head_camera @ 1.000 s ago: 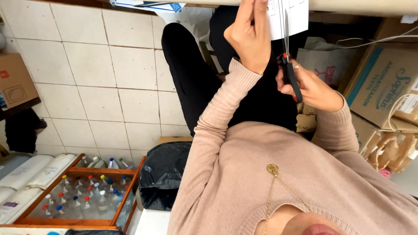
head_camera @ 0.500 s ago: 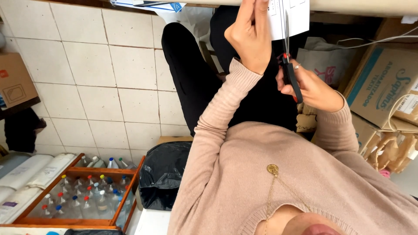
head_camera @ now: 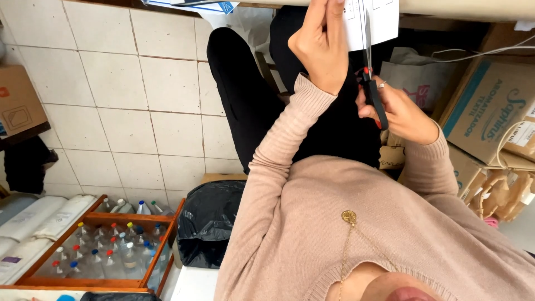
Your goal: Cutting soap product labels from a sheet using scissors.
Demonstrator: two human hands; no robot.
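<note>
My left hand (head_camera: 320, 44) is raised in front of me and pinches a white printed sheet of paper (head_camera: 382, 22) at its left side. My right hand (head_camera: 398, 108) grips black-handled scissors (head_camera: 372, 83) just below the sheet. The blades point up into the paper's lower edge. Both sleeves are beige knit. The top of the sheet runs out of view.
Black-trousered legs (head_camera: 245, 95) stretch over a pale tiled floor (head_camera: 122, 95). A wooden crate of small capped bottles (head_camera: 106, 245) and a black bag-lined bin (head_camera: 209, 223) sit at the lower left. Cardboard boxes (head_camera: 490, 106) stack on the right, another box (head_camera: 16, 103) at far left.
</note>
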